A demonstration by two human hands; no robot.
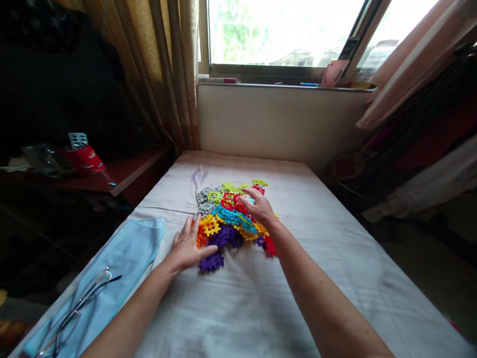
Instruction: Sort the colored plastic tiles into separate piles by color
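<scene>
A heap of flat plastic interlocking pieces [233,216] in grey, lime, red, blue, yellow, orange and purple lies on a white sheet [261,298] covering a bed. My left hand [188,246] rests flat with fingers spread on the sheet at the heap's near left edge, its thumb touching a purple piece [211,262]. Fingers stretched out, my right hand [259,206] lies on top of the heap's right side, over red and blue pieces. Neither hand grips anything.
A light blue cloth [122,263] with a pair of glasses [74,311] on it lies at the bed's near left. A dark wooden shelf [122,174] holds a red container [85,159]. Curtains and a window sill are behind; hanging clothes fill the right.
</scene>
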